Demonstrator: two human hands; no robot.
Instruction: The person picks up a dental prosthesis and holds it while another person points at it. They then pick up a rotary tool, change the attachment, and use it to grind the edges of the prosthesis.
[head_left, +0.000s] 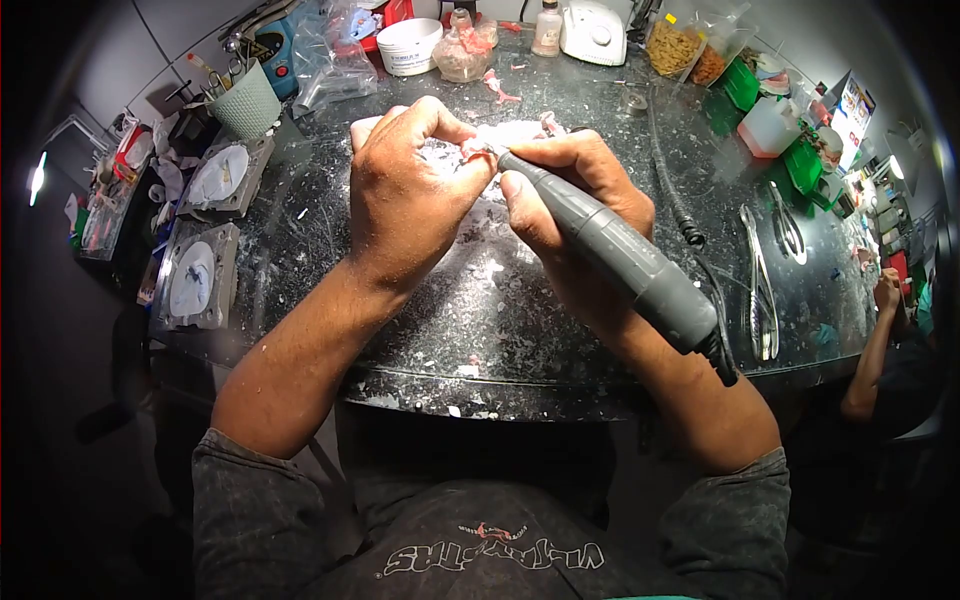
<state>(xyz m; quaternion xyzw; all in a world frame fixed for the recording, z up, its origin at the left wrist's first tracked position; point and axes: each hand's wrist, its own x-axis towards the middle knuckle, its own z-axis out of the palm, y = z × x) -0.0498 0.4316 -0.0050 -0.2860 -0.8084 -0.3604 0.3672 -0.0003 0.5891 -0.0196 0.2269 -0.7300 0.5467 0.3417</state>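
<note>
My right hand (585, 190) is closed round a grey rotary handpiece (625, 250), its tip pointing up and left and its cord leaving the lower right end. Fingers and thumb of my left hand (415, 180) pinch a small pinkish piece (480, 146), which the handpiece tip meets or nearly meets. Glare and fingers hide most of that piece, so its shape is unclear. Both hands are above the dark, dust-speckled bench (480, 340), close together.
Pliers (760, 290) and a smaller metal tool (788, 225) lie at right. Two grey blocks (225, 275) with white discs stand left. A white tub (410, 48), glass burner (464, 50) and white device (594, 32) line the back. Another person's arm (872, 350) shows far right.
</note>
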